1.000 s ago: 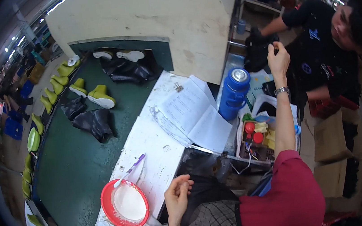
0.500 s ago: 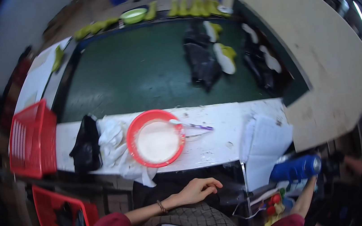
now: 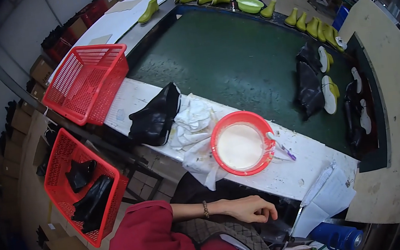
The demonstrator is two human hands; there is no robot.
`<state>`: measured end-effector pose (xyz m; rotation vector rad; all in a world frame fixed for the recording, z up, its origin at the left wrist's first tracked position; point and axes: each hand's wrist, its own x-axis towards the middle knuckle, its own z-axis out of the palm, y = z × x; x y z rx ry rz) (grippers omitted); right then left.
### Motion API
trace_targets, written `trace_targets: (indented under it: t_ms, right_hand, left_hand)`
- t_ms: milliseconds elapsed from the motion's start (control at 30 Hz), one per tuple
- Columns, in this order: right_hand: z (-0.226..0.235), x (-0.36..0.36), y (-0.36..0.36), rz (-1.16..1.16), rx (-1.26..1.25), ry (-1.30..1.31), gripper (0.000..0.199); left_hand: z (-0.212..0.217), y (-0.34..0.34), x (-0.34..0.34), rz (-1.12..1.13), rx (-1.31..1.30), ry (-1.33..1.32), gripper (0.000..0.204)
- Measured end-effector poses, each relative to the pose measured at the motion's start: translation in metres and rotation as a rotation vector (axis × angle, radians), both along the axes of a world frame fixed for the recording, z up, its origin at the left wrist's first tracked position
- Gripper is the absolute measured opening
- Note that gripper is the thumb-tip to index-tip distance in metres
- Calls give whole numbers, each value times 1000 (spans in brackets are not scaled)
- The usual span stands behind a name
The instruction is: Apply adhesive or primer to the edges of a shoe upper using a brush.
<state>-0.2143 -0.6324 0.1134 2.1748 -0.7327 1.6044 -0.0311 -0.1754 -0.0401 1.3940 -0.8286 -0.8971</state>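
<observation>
My left hand [image 3: 251,209] rests over my lap, just off the near edge of the white bench [image 3: 309,161]. Its fingers are loosely bent, the thumb apart from them, and nothing is in them. My right hand is out of view. On the bench stands a red bowl [image 3: 267,132] of milky white liquid, with a white and purple toothbrush-like brush [image 3: 283,147] leaning at its rim. Left of the bowl lie a crumpled white cloth [image 3: 192,126] and a black boot upper [image 3: 156,118]. At the lower right a blue bottle [image 3: 336,235] lies on its side beside papers [image 3: 327,207].
A green conveyor belt [image 3: 220,47] runs beyond the bench, carrying black uppers [image 3: 309,84] and white-soled yellow-green boot forms [image 3: 329,94]. More forms and a green bowl [image 3: 250,5] line its far edge. Red baskets [image 3: 87,84] stand at left; the lower one [image 3: 53,185] holds black boot pieces.
My view has turned to the left, so the scene is shifted and tilted. My right hand, earlier at the blue bottle, has left the view. My left hand stays over my lap.
</observation>
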Motion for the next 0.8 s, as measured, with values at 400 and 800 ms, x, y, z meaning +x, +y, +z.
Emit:
trace_targets:
  t_ms: [400,800]
  right_hand:
    - [-125,208,221,927,474,413,20]
    - [-229,278,256,967,711,560,30]
  left_hand:
    - [42,84,-10,333,-22,-76,25]
    - [25,298,30,1680,680,-750,22]
